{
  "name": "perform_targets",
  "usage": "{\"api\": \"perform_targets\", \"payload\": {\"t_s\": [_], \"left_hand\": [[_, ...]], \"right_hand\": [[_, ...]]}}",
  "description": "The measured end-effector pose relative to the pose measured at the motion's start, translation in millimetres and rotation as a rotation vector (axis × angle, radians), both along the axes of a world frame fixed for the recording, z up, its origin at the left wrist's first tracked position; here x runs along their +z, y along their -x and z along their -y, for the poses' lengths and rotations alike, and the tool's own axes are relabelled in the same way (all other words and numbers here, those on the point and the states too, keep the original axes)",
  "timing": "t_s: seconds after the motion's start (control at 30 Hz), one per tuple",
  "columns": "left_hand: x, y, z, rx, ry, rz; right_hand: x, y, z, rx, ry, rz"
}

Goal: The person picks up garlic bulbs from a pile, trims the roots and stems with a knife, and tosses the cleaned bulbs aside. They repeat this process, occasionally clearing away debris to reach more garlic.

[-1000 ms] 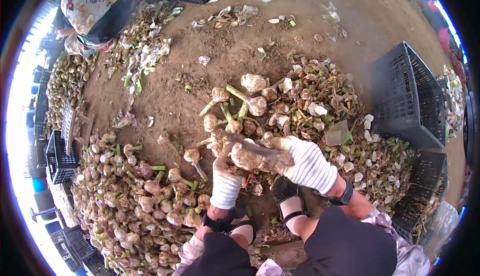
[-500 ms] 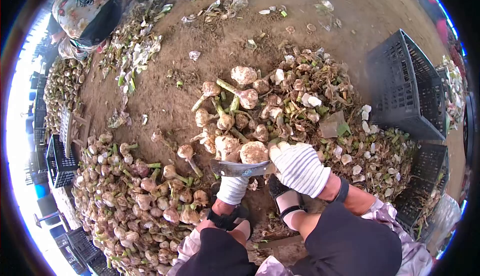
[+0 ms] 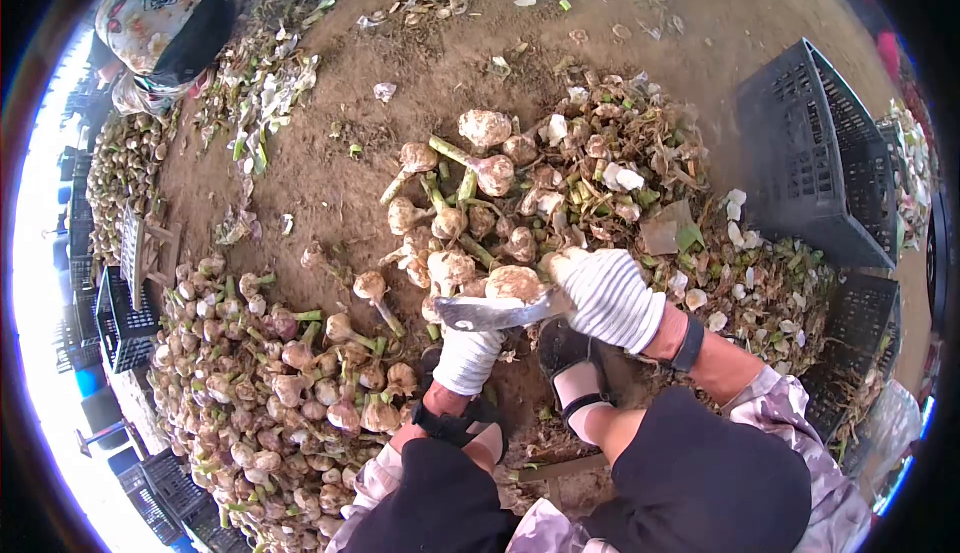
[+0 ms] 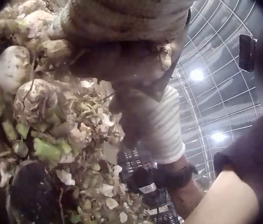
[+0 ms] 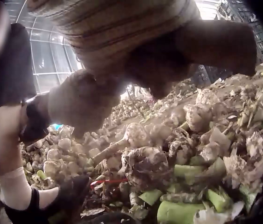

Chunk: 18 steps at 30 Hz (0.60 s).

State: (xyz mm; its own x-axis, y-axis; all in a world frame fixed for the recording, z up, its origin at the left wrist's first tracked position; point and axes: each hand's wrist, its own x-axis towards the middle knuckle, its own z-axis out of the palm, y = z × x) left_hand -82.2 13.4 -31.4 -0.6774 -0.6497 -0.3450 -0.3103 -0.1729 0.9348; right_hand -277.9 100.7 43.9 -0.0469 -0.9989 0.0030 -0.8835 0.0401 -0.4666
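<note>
In the head view my right hand (image 3: pixel 612 298), in a striped white glove, grips the handle of a knife. Its broad metal blade (image 3: pixel 490 314) lies crosswise in front of a dirt-covered garlic bulb (image 3: pixel 514 283), close against its near side. My left hand (image 3: pixel 468 361), gloved too, holds that bulb from below; the blade hides most of its fingers. Seen from the left wrist, the gloved left hand (image 4: pixel 127 21) is close to the camera, with the right hand (image 4: pixel 162 126) beyond. More bulbs with stalks (image 3: pixel 494 175) lie just past the hands.
A large heap of garlic (image 3: pixel 290 393) spreads at the left. Trimmings and peelings (image 3: pixel 640 153) pile up ahead and to the right, beside black plastic crates (image 3: pixel 815 153). My shoe (image 3: pixel 575 353) is close below the right hand. Another person (image 3: pixel 165 23) is at the far left.
The knife has swung from over the bulb, where it was blurred, to the bulb's near side. In the last half second it has shifted only slightly. The bulb stays at the left hand.
</note>
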Motion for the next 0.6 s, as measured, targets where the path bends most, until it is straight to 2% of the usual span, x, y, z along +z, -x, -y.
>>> {"api": "perform_targets", "payload": {"t_s": [0.03,0.13,0.17,0.27,0.37,0.5,0.53,0.57,0.6], "left_hand": [[-21,-5,-4,0.007,0.138,0.003],[-36,-16,-10,-0.372,0.856,0.256],[-38,-17,-10,-0.384,0.843,0.253],[-32,-13,-6,-0.279,0.551,0.145],[-11,-6,1,-0.144,0.216,0.001],[13,1,-5,-0.005,-0.118,-0.164],[29,10,-8,0.052,-0.202,-0.230],[54,6,-8,0.057,0.025,0.056],[47,5,-3,-0.062,0.105,0.050]], "right_hand": [[-6,6,-2,0.002,0.056,0.021],[-18,8,-13,-0.039,0.080,0.053],[-19,6,-15,-0.048,0.080,0.092],[-18,6,-11,-0.073,0.045,0.137],[-14,-2,-11,-0.094,0.111,0.101],[1,-6,-2,-0.069,0.026,0.028],[2,-9,-3,-0.066,0.012,0.022],[4,-13,-3,-0.059,-0.002,0.016],[4,-15,-3,-0.052,-0.015,0.014]]}}
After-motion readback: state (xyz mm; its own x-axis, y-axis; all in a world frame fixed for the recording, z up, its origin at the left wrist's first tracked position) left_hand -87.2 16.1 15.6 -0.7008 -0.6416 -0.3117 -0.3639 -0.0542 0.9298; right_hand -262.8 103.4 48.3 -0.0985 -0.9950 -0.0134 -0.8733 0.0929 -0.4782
